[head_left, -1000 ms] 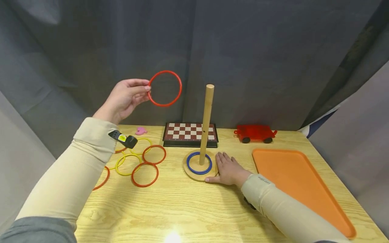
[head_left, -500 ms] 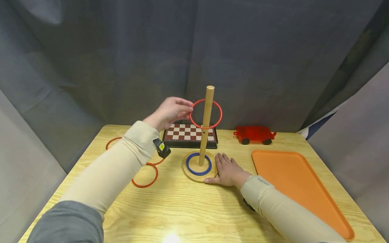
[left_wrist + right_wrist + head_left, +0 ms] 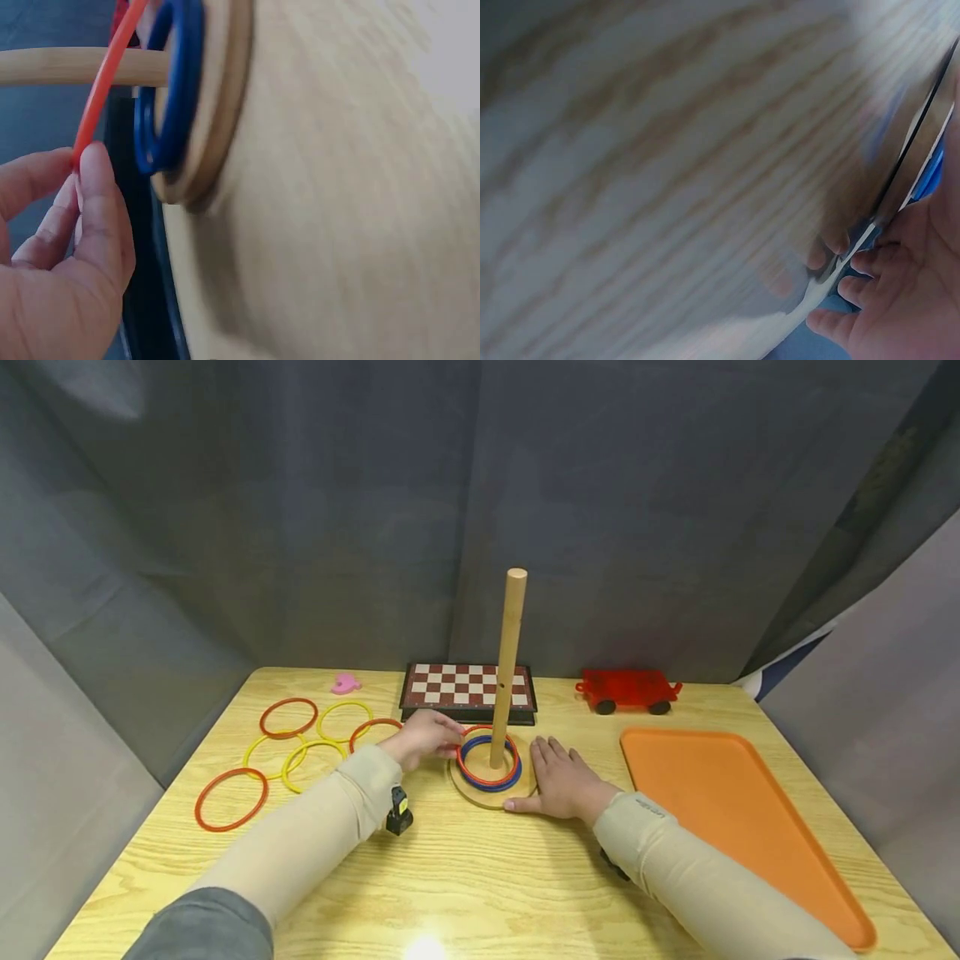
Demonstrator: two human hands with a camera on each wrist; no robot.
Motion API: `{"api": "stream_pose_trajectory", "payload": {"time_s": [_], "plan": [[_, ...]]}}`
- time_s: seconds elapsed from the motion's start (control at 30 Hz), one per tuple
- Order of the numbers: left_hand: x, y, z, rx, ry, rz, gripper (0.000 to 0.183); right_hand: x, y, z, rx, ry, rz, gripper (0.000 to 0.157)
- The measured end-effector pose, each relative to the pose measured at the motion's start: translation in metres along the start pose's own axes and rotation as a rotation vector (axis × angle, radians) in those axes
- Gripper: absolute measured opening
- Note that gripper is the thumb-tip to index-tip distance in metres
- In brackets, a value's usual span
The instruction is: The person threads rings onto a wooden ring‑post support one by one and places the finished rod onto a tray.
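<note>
In the middle of the head view, the left hand (image 3: 426, 739) pinches the red ring (image 3: 99, 97) by its left side. This ring goes around the wooden post (image 3: 507, 668), low down, and in the left wrist view a gap shows between it and the blue rings (image 3: 187, 82) (its upper part there is cut off by the frame's edge). The right hand (image 3: 566, 783), right of the centre, grasps nothing; its extended fingers rest along the right edge of the round base (image 3: 480, 797). The two hands are apart, on opposite sides of the post.

To do this step well, it seems best to lower the ring evenly, so that it lies flat upon the blue ones. The pinch should probably be light, and let go only near them. A steady right palm would keep the base from tipping.
</note>
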State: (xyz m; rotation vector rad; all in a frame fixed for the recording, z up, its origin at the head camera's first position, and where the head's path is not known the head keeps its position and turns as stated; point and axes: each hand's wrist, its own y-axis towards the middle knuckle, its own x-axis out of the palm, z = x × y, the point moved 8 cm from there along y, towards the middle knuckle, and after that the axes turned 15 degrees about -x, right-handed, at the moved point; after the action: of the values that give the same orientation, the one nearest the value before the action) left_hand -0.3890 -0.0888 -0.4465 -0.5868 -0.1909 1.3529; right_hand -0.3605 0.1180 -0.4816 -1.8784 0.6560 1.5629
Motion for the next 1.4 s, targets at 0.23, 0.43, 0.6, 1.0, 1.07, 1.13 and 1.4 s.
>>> {"api": "stream_pose_trajectory", "payload": {"time_s": [0.23,0.43,0.6,1.0,1.07,1.13,1.4], "plan": [[0.004,0.011,-0.021,-0.028,-0.029,0.001,0.020,-0.001,0.000,-0.002,-0.005,-0.006,0.004,0.120],[-0.001,0.007,-0.025,-0.014,-0.033,-0.006,0.022,0.003,0.001,-0.002,0.001,0.002,-0.010,0.121],[-0.029,-0.007,-0.012,0.046,-0.045,0.015,0.028,0.004,0.000,-0.001,0.005,-0.004,-0.011,0.119],[-0.145,-0.048,-0.022,0.160,-0.002,-0.019,0.043,0.002,0.001,-0.001,0.008,-0.004,-0.015,0.119],[-0.157,-0.053,-0.036,0.131,0.018,-0.025,0.045,0.002,0.002,-0.001,0.005,-0.001,-0.014,0.120],[-0.167,-0.055,-0.052,0.100,0.021,-0.029,0.047,0.002,0.002,0.000,0.006,-0.004,-0.018,0.120],[-0.179,-0.051,-0.096,0.036,0.007,-0.056,0.049,0.003,0.003,0.002,0.005,0.002,-0.018,0.120]]}}
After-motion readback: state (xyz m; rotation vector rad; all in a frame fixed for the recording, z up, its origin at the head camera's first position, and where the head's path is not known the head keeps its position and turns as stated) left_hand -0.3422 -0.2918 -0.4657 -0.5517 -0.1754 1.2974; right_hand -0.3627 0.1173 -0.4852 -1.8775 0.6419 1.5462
